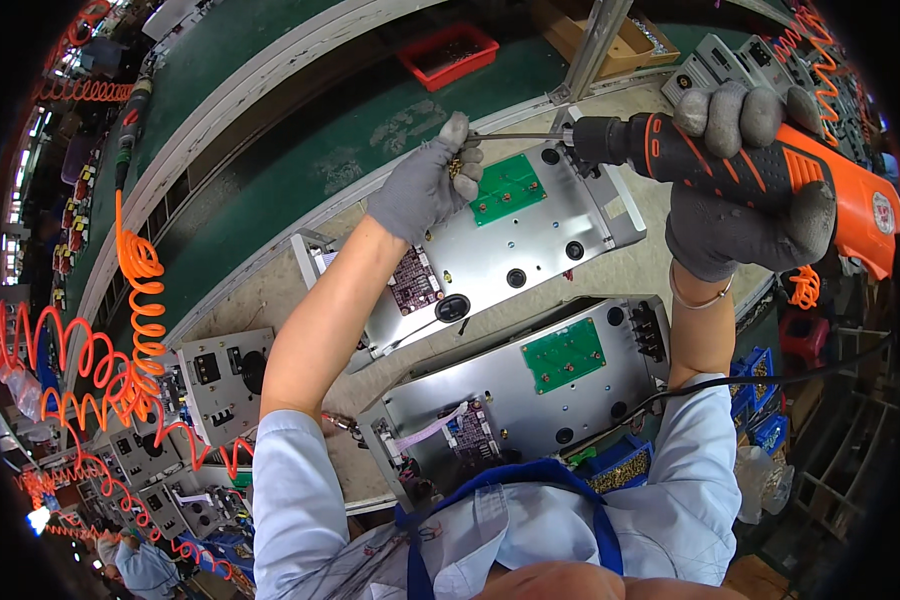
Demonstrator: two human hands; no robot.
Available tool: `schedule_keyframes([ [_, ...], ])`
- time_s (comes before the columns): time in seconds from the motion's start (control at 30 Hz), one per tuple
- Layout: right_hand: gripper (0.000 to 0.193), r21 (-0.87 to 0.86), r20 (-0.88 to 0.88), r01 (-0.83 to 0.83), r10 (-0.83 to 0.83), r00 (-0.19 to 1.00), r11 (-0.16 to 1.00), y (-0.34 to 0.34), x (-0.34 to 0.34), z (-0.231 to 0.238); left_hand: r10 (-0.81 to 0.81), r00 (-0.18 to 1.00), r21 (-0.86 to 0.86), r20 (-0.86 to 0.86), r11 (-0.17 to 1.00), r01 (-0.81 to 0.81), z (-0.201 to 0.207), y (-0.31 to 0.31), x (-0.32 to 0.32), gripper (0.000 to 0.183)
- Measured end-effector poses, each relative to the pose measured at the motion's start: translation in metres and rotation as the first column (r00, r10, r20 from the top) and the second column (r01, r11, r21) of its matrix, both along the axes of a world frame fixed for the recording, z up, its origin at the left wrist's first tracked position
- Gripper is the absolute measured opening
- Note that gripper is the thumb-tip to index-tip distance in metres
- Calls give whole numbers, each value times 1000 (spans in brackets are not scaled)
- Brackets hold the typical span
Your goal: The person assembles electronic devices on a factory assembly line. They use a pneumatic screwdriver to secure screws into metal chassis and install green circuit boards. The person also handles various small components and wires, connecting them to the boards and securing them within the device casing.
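My right hand, in a dark grey glove, grips an orange and black power drill. A long thin driver bit points left from its chuck. At the bit's tip is my left hand, in a grey glove, with thumb and finger pinched together. Several small brass-coloured screws show in its curled fingers. What sits right at the tip is too small to make out. Below the hands lies a metal chassis bearing a green circuit board and a purple-toned board.
Nearer me lies a second metal chassis with its own green board. Blue bins of small fasteners stand by my right side. A red tray is across the bench. Orange coiled hoses hang at left; a black cable crosses my right forearm.
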State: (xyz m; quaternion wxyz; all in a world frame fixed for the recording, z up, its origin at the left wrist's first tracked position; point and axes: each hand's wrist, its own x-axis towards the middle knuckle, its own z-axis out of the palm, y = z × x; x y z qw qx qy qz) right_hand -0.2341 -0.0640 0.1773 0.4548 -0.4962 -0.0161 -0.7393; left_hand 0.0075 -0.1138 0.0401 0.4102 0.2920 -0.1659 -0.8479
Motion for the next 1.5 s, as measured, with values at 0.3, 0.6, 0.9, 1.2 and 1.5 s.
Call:
schedule_keyframes([
  [0.3, 55, -60, -33, 76, -78, 996, 995, -11, -1, -7, 103, 903, -78, 418, 994, -77, 2, 2, 1, 48],
  [0.6, 37, -15, -258, 399, -389, 884, 917, -30, 14, -38, 350, -210, -185, 913, 814, 550, -19, 9, -3, 22],
  [0.9, 37, -42, -406, 449, -426, 809, 893, -34, 12, -44, 317, -192, -153, 929, 800, 581, -15, 11, -2, 19],
  [1.2, 37, 4, -378, 434, -400, 835, 901, -32, 18, -45, 291, -157, -154, 944, 809, 567, -13, 10, -1, 19],
  [1.5, 30, 107, -379, 472, -403, 833, 875, -46, 38, -34, 183, 126, -220, 975, 867, 446, -24, -1, 7, 21],
])
